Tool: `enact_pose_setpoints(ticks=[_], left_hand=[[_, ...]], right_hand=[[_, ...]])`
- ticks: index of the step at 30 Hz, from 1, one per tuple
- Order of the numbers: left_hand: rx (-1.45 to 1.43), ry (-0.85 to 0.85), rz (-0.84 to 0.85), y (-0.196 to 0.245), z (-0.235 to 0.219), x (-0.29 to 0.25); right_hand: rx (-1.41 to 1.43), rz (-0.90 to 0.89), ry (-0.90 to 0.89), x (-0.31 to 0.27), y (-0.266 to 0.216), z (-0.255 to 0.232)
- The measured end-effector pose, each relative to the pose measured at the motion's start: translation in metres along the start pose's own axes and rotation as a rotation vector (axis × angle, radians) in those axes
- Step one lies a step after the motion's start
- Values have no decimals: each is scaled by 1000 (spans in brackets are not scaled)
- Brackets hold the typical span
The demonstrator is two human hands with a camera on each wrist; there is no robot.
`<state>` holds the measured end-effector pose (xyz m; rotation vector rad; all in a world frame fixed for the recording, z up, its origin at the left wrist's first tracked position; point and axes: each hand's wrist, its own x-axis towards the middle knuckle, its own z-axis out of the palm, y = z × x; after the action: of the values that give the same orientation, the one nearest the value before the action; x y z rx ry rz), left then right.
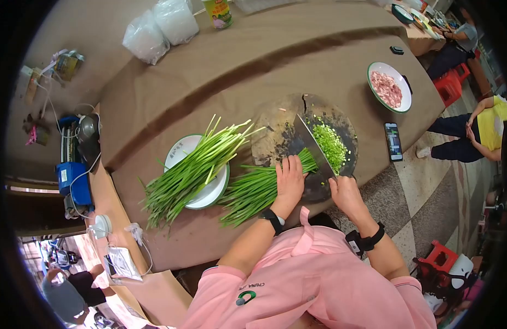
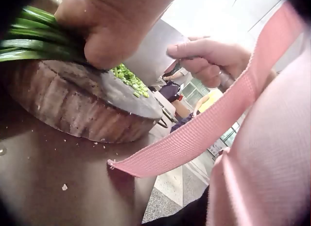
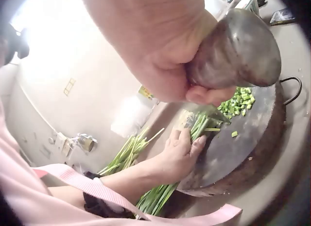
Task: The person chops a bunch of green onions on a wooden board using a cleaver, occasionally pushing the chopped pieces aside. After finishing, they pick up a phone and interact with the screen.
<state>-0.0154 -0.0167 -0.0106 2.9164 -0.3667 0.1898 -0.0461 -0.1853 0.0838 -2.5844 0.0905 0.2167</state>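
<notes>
My left hand [image 1: 290, 183] holds a bunch of garlic chives [image 1: 250, 194] down on a round wooden chopping board [image 1: 270, 137], its fingers bent over the stalks near the cut end. The right hand [image 1: 347, 196] grips a cleaver by its handle [image 3: 238, 51]. Broad and upright, the cleaver's blade [image 1: 313, 137] stands between the bunch and a heap of chopped chives [image 1: 330, 147]. Behind the left hand, the long leaves trail off the board onto the brown tablecloth. More uncut chives [image 1: 196, 167] lie across a white plate [image 1: 212, 194] to the left.
Beyond the board at right are a green-rimmed bowl [image 1: 405, 101] of minced meat [image 1: 386, 89] and a phone [image 1: 393, 141] near the table edge. Clear plastic packs [image 1: 146, 37] and a yellow-green tub [image 1: 218, 13] stand at the back. A person in yellow [image 1: 491, 120] is off to the right.
</notes>
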Motion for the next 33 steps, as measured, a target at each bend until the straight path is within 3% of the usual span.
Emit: enact_pose_setpoints(ticks=[11, 14, 19, 22, 23, 25, 28, 31, 33], left_hand=[[27, -51, 78, -10, -1, 2], [-9, -58, 81, -12, 1, 5], [-15, -55, 90, -11, -5, 4], [-37, -31, 90, -15, -7, 7], [-40, -32, 98, -15, -5, 4], [-42, 0, 115, -16, -7, 9], [-101, -28, 200, -18, -5, 5], [-72, -80, 214, -19, -9, 6], [-99, -56, 246, -19, -4, 7]], right_hand=[[-121, -43, -72, 7, -3, -6], [-110, -28, -149, 25, -1, -4], [-48, -122, -36, 83, -4, 47], [-41, -155, -12, 110, -11, 47], [-43, -162, 0, 108, -14, 39], [113, 2, -181, 101, -16, 13], [14, -64, -26, 69, 3, 1], [34, -55, -58, 43, -7, -14], [17, -88, -30, 38, 6, 3]])
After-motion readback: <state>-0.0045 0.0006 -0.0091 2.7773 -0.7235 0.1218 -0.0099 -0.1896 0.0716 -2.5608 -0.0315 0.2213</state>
